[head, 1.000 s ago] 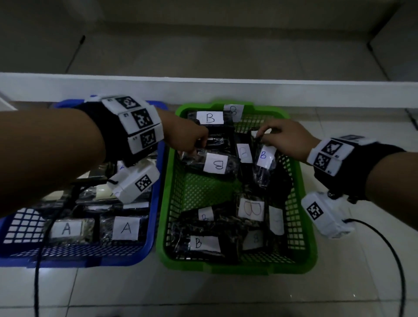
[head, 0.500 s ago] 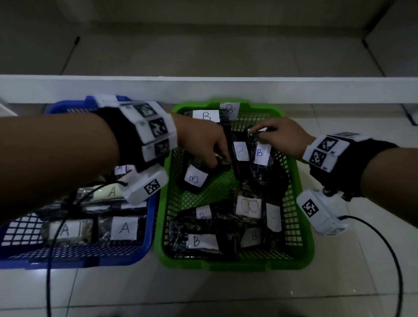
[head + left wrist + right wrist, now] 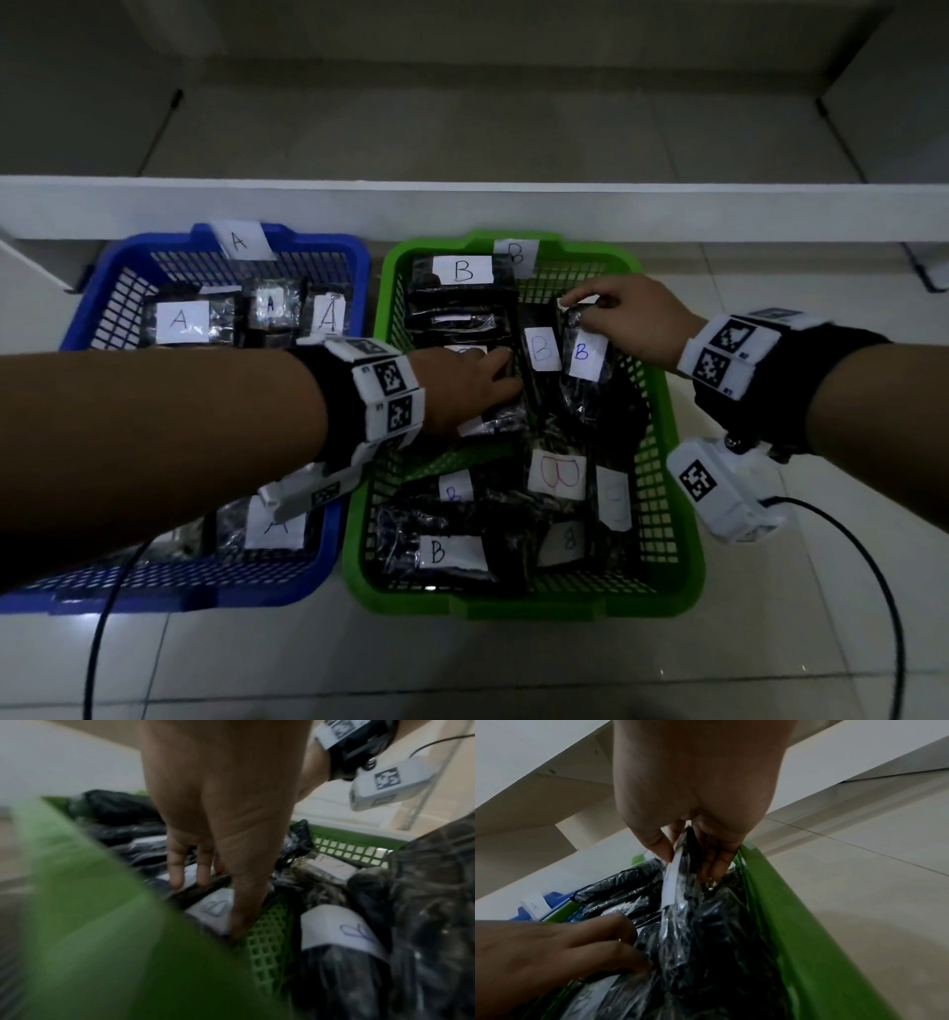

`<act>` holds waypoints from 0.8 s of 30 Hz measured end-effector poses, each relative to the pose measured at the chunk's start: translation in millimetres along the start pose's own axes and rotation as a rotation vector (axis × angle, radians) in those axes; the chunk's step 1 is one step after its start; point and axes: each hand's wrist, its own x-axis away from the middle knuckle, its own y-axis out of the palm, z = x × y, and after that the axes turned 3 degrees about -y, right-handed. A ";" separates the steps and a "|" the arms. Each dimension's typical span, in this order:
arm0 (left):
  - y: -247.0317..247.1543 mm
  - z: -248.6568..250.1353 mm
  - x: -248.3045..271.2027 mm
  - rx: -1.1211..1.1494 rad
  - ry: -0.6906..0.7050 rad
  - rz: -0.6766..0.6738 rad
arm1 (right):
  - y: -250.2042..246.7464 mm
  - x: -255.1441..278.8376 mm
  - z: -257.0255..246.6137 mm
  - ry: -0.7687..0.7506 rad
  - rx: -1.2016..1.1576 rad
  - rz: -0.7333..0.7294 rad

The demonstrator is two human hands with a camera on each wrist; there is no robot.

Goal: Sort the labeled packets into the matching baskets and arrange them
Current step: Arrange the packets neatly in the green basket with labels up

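The green basket (image 3: 662, 462) stands right of the blue basket (image 3: 334, 555), just beside it on the tiled floor (image 3: 462, 668), and both hands are working inside it, so the largest risk is to the basket itself: a hard sideways shove on the packets could slide or tilt it against its neighbour. All the packets visible in the green basket carry B labels and those in the blue one A labels, so sorting looks done and arranging is what remains. The near half of the green basket holds loose, overlapping B packets (image 3: 452, 552), and these could slump further if the far rows are pushed toward them. The left hand (image 3: 464, 390) has its fingers curled over a flat packet (image 3: 500, 419) mid-basket, thumb down at the mesh floor; a careless push here may slide that packet under the stack at the far left. The right hand (image 3: 631, 321) pinches the top edge of an upright packet (image 3: 585, 370) between thumb and fingers, near the right wall; the crinkly plastic looks slippery, and it could flop over onto the standing packet just left of it.
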 end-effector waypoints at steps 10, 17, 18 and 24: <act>-9.7 19.1 -17.0 -0.070 0.040 0.112 | -22.3 -3.5 6.2 -0.019 -0.033 0.305; -4.1 26.3 -46.2 -0.171 0.125 0.156 | -29.9 2.0 18.8 0.018 -0.080 0.394; -2.1 27.0 -47.6 -0.152 0.110 0.152 | -30.6 2.3 20.2 0.022 -0.078 0.398; -13.1 19.9 -52.7 -0.068 0.139 0.054 | -31.1 2.1 27.3 0.048 -0.056 0.395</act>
